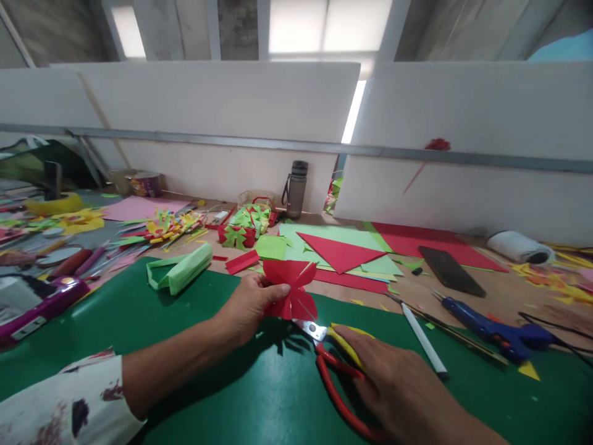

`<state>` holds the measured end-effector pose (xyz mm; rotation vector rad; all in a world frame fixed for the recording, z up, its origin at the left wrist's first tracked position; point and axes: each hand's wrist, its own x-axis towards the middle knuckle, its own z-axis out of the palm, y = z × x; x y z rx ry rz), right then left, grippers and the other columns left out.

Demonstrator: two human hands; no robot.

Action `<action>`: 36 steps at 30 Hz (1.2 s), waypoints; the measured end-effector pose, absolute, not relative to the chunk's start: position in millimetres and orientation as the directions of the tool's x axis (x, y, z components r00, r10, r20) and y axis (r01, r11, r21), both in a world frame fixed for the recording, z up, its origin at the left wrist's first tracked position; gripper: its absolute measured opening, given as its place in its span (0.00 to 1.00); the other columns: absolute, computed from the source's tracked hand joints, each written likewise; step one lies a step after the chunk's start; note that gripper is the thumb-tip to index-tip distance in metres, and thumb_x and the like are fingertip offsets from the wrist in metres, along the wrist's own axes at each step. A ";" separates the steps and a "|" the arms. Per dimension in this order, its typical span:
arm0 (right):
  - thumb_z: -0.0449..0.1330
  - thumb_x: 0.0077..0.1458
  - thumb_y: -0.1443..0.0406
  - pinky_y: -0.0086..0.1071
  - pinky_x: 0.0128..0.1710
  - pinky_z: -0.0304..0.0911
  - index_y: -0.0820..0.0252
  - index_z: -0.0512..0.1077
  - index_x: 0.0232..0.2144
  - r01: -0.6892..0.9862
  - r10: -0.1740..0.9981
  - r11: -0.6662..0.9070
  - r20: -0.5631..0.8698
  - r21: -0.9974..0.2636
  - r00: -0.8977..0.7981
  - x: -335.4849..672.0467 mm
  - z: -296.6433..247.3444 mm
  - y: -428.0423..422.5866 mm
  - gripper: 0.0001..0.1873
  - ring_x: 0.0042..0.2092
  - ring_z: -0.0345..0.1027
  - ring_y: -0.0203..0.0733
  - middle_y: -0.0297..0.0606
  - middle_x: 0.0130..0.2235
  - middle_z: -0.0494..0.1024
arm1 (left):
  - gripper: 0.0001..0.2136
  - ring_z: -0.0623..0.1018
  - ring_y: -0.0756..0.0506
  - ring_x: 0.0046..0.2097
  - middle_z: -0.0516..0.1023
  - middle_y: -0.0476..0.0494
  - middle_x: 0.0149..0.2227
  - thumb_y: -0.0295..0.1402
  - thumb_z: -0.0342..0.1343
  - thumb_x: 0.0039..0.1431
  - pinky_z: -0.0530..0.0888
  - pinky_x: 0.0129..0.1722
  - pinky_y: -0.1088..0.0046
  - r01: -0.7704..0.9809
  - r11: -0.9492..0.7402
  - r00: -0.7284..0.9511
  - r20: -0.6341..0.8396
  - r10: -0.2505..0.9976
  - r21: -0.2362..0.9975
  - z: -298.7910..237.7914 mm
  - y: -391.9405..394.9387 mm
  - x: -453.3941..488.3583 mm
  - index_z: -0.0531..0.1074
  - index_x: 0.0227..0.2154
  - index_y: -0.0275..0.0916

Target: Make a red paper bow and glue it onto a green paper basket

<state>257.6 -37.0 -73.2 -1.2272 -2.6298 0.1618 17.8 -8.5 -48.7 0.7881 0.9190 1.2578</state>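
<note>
My left hand (252,303) pinches a red paper flower cut-out (296,287) by its left side, thumb on top, above the green mat (217,383). Slits divide the paper into petals. In my right hand (398,377) is a pair of scissors (319,337) with red and yellow handles. Their blades point up and left, at the lower edge of the red paper; the tips are hidden behind it. A folded light green paper piece (183,272) lies on the mat left of the flower.
A blue glue gun (500,327), a white pen (424,340) and a dark phone (451,271) lie to the right. Behind are red and green paper sheets (340,250), a basket of green cut-outs (245,225) and a grey bottle (296,190). A purple tool (46,309) is left; another person's hand (16,258) shows there.
</note>
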 end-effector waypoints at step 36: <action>0.66 0.40 0.63 0.33 0.31 0.70 0.52 0.71 0.45 0.708 0.886 0.463 0.285 -0.534 -0.365 266.3 -48.6 -49.2 0.25 0.32 0.75 0.48 0.40 0.37 0.81 | 0.09 0.79 0.45 0.30 0.81 0.39 0.31 0.26 0.65 0.44 0.75 0.30 0.73 -0.380 0.125 0.190 -0.055 0.980 0.916 -43.7 -14.8 7.0 0.77 0.32 0.33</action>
